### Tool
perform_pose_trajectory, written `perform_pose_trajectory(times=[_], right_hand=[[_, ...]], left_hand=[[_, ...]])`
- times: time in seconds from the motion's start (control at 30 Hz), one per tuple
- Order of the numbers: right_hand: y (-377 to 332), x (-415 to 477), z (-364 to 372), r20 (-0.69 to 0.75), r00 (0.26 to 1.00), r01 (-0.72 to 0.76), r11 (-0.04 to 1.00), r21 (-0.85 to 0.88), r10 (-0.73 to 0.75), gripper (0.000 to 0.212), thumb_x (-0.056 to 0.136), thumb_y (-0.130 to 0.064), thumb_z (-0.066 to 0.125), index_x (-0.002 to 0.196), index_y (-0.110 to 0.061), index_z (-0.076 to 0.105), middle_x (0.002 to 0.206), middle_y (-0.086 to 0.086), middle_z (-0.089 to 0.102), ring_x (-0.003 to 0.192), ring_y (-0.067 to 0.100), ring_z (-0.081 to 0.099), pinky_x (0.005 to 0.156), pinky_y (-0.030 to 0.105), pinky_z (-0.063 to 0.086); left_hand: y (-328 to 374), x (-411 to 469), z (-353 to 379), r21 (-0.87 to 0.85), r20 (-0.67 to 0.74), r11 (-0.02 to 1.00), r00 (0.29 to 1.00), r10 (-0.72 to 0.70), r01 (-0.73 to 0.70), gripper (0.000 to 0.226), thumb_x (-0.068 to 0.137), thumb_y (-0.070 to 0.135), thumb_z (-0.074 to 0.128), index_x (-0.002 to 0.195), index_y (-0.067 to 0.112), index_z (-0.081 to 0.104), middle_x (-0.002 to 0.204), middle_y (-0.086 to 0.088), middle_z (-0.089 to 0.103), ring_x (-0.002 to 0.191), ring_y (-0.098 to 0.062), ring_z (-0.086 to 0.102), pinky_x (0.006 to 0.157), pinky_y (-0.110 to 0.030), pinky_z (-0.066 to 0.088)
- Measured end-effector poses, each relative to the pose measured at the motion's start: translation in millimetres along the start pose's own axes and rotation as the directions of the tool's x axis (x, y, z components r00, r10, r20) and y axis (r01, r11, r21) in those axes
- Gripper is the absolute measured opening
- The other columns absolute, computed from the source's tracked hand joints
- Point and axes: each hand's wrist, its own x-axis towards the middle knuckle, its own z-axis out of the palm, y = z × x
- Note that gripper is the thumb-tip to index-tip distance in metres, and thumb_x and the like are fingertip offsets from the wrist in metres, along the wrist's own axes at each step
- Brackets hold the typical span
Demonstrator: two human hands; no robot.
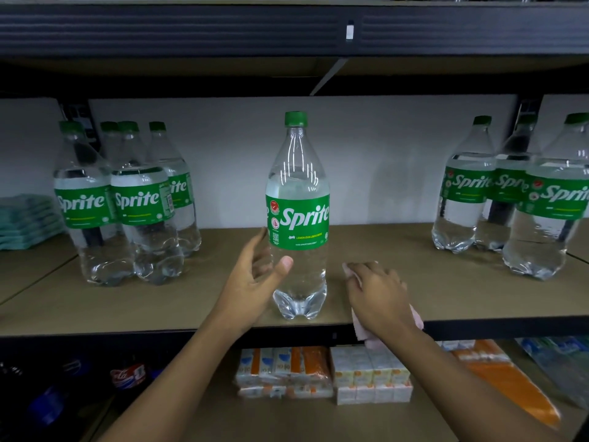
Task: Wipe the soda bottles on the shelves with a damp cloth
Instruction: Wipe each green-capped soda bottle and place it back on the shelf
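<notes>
Left hand (255,279): fingers spread open beside lone Sprite bottle (298,218). Right hand (379,295) clutches pink cloth (363,333) on shelf (462,298). Left bottle group (127,202) and right bottle group (510,193) likely outstanding.

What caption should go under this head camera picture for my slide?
Left hand open around a Sprite bottle on the shelf, right hand holding a pink cloth beside it.
</notes>
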Motion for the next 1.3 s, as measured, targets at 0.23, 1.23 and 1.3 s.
perform_pose_trajectory(times=[0.23,1.23,1.3], right_hand=[[-94.2,18.0,-69.2,-0.487,0.873,0.374,0.661,0.651,-0.014,0.036,0.107,-0.033,0.050,0.142,-0.033,0.057,0.151,-0.015,0.038,0.140,0.008,0.040,0.112,0.030,0.040],[-87.1,-19.4,44.3,-0.521,0.846,0.406,0.769,0.494,-0.112,0.057,0.110,-0.047,0.023,0.161,-0.047,-0.002,0.171,0.000,0.001,0.158,0.015,0.011,0.122,0.050,0.032],[-81.3,-22.5,41.8,-0.459,0.881,0.383,0.743,0.549,-0.115,0.055,0.109,-0.051,0.019,0.159,-0.050,-0.003,0.170,-0.017,-0.002,0.157,0.006,0.008,0.126,0.044,0.025]], left_hand=[[8.4,23.7,-12.9,-0.241,0.012,0.970,1.000,-0.025,0.027,0.078,0.074,0.085,0.061,0.145,0.059,0.041,0.153,0.012,0.049,0.138,-0.016,0.053,0.108,-0.052,0.050],[16.0,43.2,-1.9,-0.394,0.085,0.916,0.996,-0.039,0.069,0.071,0.069,0.062,0.086,0.130,0.047,0.054,0.132,-0.001,0.065,0.120,-0.021,0.068,0.098,-0.064,0.054],[15.7,42.2,-1.3,-0.400,0.072,0.914,0.996,-0.047,0.072,0.068,0.070,0.061,0.085,0.128,0.045,0.054,0.131,0.002,0.066,0.122,-0.023,0.067,0.100,-0.063,0.053]])
